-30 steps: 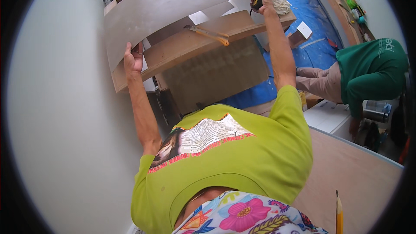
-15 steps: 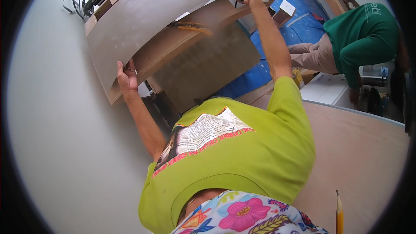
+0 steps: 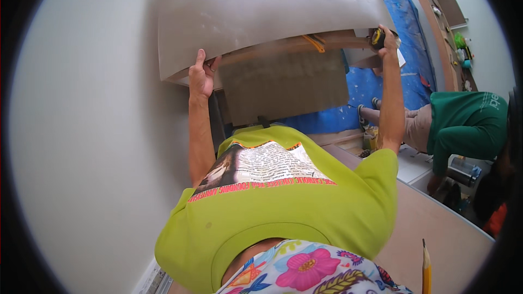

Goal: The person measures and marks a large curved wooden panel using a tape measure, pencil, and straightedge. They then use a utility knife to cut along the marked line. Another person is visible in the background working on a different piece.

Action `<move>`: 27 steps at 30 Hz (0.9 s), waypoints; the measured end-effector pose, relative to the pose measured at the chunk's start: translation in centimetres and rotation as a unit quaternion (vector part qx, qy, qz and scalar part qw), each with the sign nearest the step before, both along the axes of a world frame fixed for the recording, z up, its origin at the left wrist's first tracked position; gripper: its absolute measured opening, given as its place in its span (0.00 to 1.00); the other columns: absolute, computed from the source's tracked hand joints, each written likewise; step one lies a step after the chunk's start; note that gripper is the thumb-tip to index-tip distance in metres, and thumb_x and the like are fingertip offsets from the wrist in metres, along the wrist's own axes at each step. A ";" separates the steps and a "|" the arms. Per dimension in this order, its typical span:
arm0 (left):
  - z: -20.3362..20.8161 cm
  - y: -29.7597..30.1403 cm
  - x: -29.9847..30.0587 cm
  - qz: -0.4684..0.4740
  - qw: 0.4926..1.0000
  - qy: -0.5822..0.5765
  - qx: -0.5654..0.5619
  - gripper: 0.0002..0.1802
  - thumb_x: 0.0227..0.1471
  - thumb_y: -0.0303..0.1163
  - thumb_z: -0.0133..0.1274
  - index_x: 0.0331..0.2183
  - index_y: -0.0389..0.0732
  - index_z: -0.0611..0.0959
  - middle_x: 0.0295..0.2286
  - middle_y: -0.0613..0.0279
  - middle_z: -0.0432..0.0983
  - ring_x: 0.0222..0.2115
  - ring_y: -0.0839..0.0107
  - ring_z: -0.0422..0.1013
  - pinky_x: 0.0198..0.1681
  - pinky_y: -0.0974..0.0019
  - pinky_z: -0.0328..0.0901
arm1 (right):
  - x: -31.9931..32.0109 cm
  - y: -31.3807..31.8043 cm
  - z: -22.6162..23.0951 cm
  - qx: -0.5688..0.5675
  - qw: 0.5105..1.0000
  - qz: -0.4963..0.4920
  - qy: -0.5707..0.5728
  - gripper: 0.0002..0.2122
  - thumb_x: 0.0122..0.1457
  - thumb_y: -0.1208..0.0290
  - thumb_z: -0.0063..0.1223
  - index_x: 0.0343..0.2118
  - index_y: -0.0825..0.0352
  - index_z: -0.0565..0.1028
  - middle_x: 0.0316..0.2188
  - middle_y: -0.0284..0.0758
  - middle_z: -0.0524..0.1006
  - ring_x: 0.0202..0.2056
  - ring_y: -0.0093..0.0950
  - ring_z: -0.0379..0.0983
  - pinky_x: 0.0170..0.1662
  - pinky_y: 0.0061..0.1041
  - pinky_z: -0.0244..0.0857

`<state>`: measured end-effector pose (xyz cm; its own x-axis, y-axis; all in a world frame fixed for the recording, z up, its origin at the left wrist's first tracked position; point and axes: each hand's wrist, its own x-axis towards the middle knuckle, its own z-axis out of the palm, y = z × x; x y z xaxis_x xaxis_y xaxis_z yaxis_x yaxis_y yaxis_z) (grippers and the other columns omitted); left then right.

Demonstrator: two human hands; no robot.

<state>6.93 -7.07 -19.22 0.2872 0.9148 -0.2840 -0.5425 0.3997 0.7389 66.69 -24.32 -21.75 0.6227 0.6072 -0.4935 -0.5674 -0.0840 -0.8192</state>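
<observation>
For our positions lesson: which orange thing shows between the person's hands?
In the head view, an orange tool handle, partly hidden by the grey sheet.

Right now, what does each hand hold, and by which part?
The left hand holds the grey sheet by its near edge, toward the left end; the right hand holds a tape measure by its case, near the sheet's right end.

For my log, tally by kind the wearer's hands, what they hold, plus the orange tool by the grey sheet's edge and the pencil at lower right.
Bare hands: 2 (left hand, right hand)
Grey sheet: 1
Black-and-yellow tape measure: 1
Orange tool, partly hidden: 1
Pencil: 1
Total: 6
</observation>
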 end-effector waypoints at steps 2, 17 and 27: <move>0.0 -0.2 -0.1 -0.011 1.000 0.006 -0.014 0.15 0.63 0.35 0.53 0.46 0.35 0.78 0.43 0.58 0.77 0.43 0.64 0.75 0.49 0.61 0.74 | -0.5 -1.0 -0.1 -0.030 0.999 -0.038 0.003 0.11 0.55 0.61 0.61 0.34 0.62 0.76 0.24 0.33 0.78 0.23 0.29 0.77 0.24 0.34 0.72; 1.7 -0.7 0.5 -0.011 0.999 -0.045 -0.022 0.14 0.65 0.34 0.49 0.48 0.38 0.77 0.44 0.60 0.78 0.42 0.67 0.76 0.50 0.62 0.74 | -17.9 -3.3 0.6 -0.146 0.876 0.084 -0.452 0.23 0.55 0.57 0.65 0.48 0.70 0.78 0.34 0.35 0.81 0.32 0.22 0.75 0.37 0.24 0.68; 2.1 -0.9 1.3 -0.028 0.999 -0.038 -0.023 0.13 0.66 0.33 0.47 0.48 0.38 0.77 0.44 0.61 0.78 0.43 0.67 0.76 0.51 0.61 0.74 | -25.8 2.3 -2.7 -0.146 0.838 -0.096 -0.517 0.21 0.51 0.58 0.64 0.44 0.67 0.79 0.34 0.49 0.80 0.36 0.47 0.76 0.43 0.39 0.69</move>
